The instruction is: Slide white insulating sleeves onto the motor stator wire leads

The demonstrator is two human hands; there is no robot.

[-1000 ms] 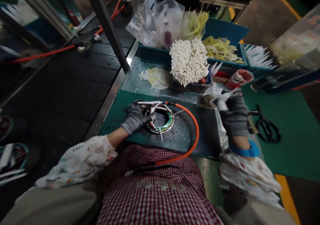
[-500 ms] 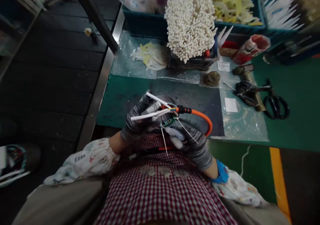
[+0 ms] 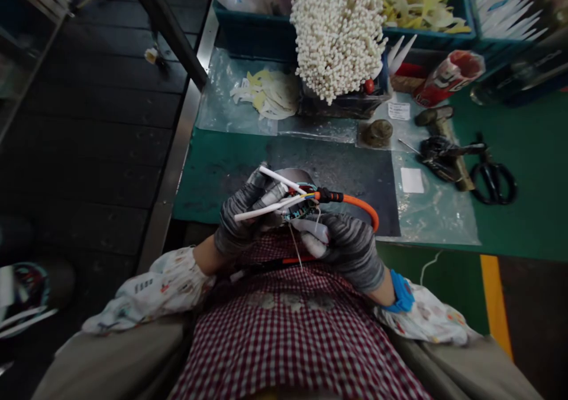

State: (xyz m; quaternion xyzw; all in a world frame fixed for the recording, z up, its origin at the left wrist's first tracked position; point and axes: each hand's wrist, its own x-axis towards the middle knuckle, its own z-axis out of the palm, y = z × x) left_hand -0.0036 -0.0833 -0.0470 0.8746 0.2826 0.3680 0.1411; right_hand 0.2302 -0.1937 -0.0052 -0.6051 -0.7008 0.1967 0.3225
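My left hand (image 3: 246, 210), in a grey glove with pale fingertips, grips a round part (image 3: 295, 177) with a green board (image 3: 300, 211) at its rim. Two white sleeves (image 3: 261, 209) stick out over that hand, and an orange cable (image 3: 361, 203) with a black collar (image 3: 331, 195) runs off to the right. At the board's near edge, my gloved right hand (image 3: 344, 240) has thumb and finger pressed together beside a thin white tie (image 3: 318, 213). Another white tie (image 3: 296, 246) hangs down from the board.
Behind the hands stands a bundle of white sticks (image 3: 337, 39), with yellow strips (image 3: 417, 3) in a bin. A red can (image 3: 448, 79), a hammer (image 3: 461, 172) and black scissors (image 3: 493, 181) lie or stand at the right. A metal table edge (image 3: 171, 187) runs along the left.
My right hand has closed in by the board's edge, and the tie that stretched down to the right across it now shows only as a short curved piece. The left hand keeps its grip.
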